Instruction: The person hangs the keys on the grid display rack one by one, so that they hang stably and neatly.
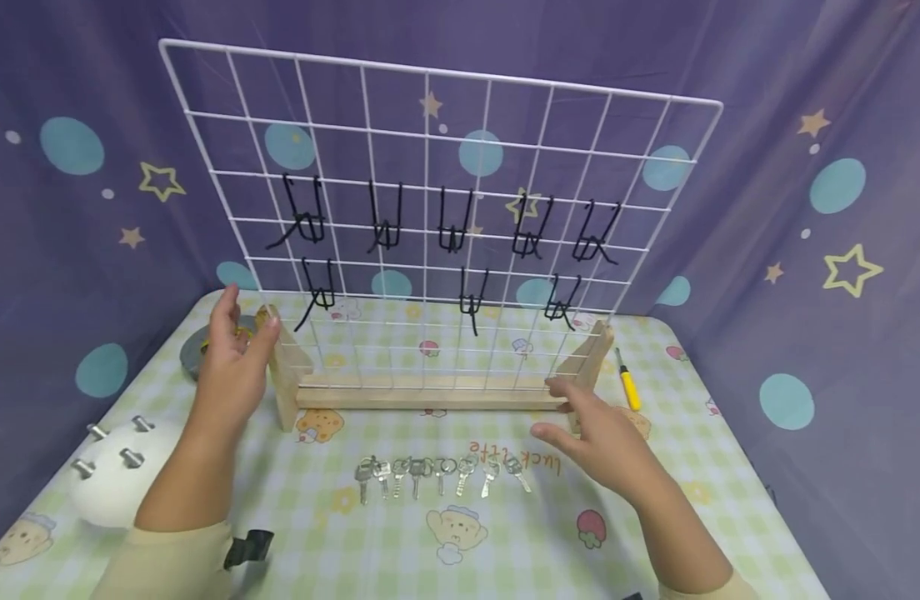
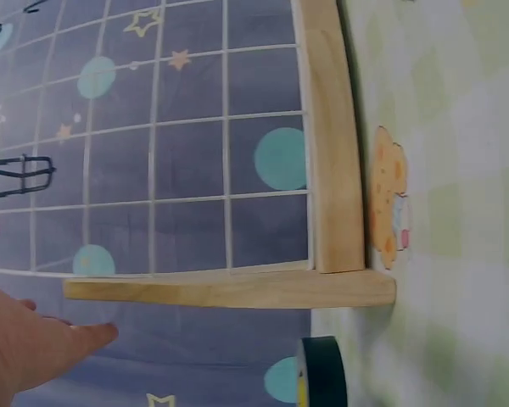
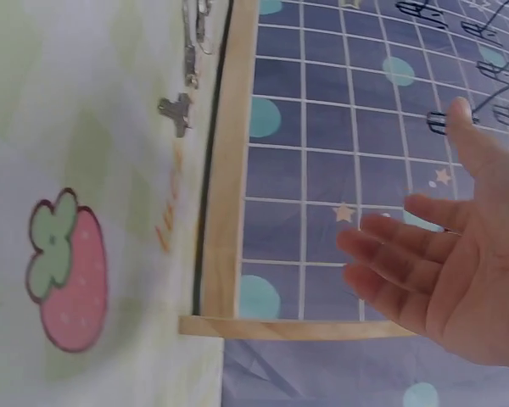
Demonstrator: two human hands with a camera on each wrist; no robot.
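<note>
A white wire grid panel (image 1: 445,225) stands upright in a wooden base (image 1: 430,392) near the back of the counter (image 1: 655,533), with black hooks (image 1: 452,229) hung across its middle rows. The left hand (image 1: 231,367) hovers just beside the left upright foot of the base, its fingers straight and relaxed, gripping nothing; whether it touches the wood cannot be told. The right hand (image 1: 598,433) sits by the right foot, its fingers (image 3: 390,246) spread wide and holding nothing. The tall panel rests only in a narrow base, so an uneven push from one hand would likely tilt or twist it, and the hooks could swing loose or drop. A row of keys (image 1: 437,475) lies just in front of the base; sliding the stand forward would probably scatter them. A roll of tape (image 1: 205,346) lies behind the left hand and a yellow-handled tool (image 1: 628,387) near the right foot, and either could be knocked if a hand swept outward. A white object with metal knobs (image 1: 115,475) sits well off to the left.
</note>
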